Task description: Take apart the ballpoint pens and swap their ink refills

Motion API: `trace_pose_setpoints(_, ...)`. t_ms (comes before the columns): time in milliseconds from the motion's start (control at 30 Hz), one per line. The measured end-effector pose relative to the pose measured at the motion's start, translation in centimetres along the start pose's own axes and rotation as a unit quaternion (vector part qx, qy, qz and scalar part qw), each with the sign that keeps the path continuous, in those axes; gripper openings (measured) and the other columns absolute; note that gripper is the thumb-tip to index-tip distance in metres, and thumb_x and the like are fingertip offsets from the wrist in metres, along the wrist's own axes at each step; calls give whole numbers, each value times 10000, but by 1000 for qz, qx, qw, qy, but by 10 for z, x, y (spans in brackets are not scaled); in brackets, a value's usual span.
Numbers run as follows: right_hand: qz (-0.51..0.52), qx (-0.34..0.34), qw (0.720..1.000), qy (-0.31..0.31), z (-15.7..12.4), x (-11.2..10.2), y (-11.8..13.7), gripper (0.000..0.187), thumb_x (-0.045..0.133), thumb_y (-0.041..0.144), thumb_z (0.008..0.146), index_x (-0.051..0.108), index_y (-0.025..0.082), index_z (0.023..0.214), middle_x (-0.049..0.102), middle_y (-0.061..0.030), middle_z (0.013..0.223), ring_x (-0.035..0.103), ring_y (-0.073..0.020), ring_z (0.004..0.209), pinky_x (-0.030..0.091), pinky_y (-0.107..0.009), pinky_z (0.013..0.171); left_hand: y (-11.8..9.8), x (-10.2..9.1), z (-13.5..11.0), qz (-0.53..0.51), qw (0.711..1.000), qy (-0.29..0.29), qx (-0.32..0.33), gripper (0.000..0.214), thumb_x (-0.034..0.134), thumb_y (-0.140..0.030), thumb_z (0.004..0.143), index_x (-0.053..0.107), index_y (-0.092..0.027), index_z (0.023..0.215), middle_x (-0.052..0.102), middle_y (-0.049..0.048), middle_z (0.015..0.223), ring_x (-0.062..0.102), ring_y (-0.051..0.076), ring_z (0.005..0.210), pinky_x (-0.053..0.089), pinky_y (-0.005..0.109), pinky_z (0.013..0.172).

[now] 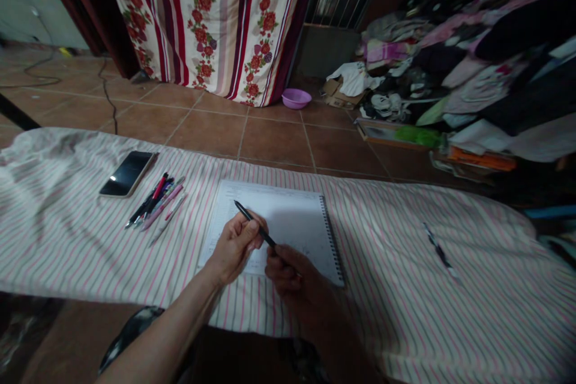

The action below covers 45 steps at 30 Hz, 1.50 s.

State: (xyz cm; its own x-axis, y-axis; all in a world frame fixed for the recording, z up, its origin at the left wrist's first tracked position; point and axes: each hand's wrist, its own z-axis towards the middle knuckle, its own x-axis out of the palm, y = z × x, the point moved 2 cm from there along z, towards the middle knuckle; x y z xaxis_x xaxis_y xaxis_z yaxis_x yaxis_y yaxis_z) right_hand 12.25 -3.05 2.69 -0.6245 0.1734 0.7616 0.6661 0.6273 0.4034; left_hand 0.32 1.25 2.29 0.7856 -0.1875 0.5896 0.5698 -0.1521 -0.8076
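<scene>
The held pen [243,210] is black. The notebook [292,216] has whitish pages. The cloth [382,252] is pale, with thin stripes of pink and grey. On the cream curtain [225,24] there are red flowers and dark red stripes. The basin [296,98] is light purple; the floor tiles [274,138] are reddish brown.

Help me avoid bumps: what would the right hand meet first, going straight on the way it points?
Probably the left hand, since the right hand points toward it along the black pen both hold; exact depth is unclear.
</scene>
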Motion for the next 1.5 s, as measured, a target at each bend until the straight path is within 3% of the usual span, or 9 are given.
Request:
trace_pose_setpoints(100, 43, 21, 998, 37, 1, -2, 0, 220, 782, 157, 580, 642, 49, 710, 507, 22, 555, 378, 25, 424, 278, -25, 329, 0, 0, 0, -7, 1000, 4, -10, 262, 640, -373, 757, 550, -129, 719, 458, -22, 587, 341, 60, 506, 233, 216, 497)
trace_pose_setpoints(300, 29, -8, 998, 59, 6, -5, -2, 207, 756, 157, 638, 647, 39, 770, 530, -1, 620, 386, 22, 444, 274, -23, 322, 1, -2, 0, -22, 999, -10, -32, 262, 667, -369, 731, 559, -131, 709, 485, -10, 629, 339, 54, 512, 247, 200, 495)
trace_pose_setpoints(467, 24, -10, 998, 63, 8, -5, -3, 222, 763, 155, 638, 654, 54, 802, 583, -35, 685, 394, 17, 460, 278, -19, 318, 3, -2, 0, -47, 998, -8, -45, 255, 688, -350, 713, 563, -128, 734, 505, 2, 678, 345, 46, 506, 261, 193, 489)
trace_pose_setpoints(700, 51, -13, 998, 47, 8, -5, -6, 260, 793, 148, 595, 670, 35, 795, 575, -19, 607, 398, 14, 435, 299, -20, 299, 2, -1, 0, -44, 998, 1, -47, 272, 687, -376, 708, 569, -132, 739, 484, -19, 648, 308, 35, 473, 269, 200, 494)
trace_pose_setpoints(967, 60, -7, 996, 68, 9, -5, -3, 243, 767, 139, 635, 650, 41, 824, 549, -11, 626, 403, 16, 454, 284, -6, 315, 1, 0, 1, -54, 998, 9, -34, 252, 681, -360, 720, 571, -137, 756, 527, 10, 716, 393, 54, 526, 297, 198, 508)
trace_pose_setpoints(1500, -42, -65, 997, 5, 11, -8, 5, 273, 793, 252, 591, 651, 98, 766, 568, -15, 682, 351, 13, 459, 221, -41, 320, 8, -1, 4, -89, 993, -35, -69, 221, 738, -281, 663, 605, -123, 742, 568, 14, 706, 371, 19, 455, 249, 163, 411)
